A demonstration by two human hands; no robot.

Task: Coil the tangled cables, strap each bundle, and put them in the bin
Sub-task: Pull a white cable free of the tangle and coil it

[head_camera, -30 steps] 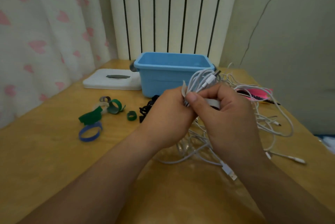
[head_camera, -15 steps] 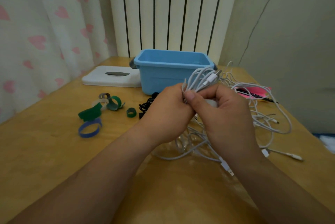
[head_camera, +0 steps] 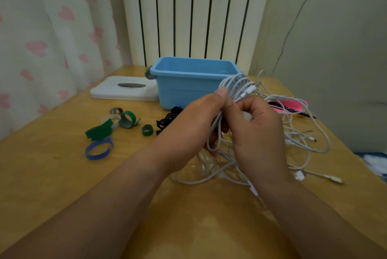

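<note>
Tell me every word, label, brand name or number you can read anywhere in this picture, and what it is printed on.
None can be read.
Light blue plastic bin: plain walls, no label showing.
Flat white plastic lid: only a dark grey slot, no print.
Pink paper card under the white cables: dark marks, too blurred to read.
Green and blue hook-and-loop straps: no lettering visible.

A single head-worn wide-angle view looks forward and down along both forearms onto a wooden table (head_camera: pixel 52 175). The left hand (head_camera: pixel 188 126) and right hand (head_camera: pixel 257 133) sit close, mid-frame; a blue bin (head_camera: pixel 184 89), a radiator (head_camera: pixel 196 11) and a curtain (head_camera: pixel 52 28) lie beyond.
</note>
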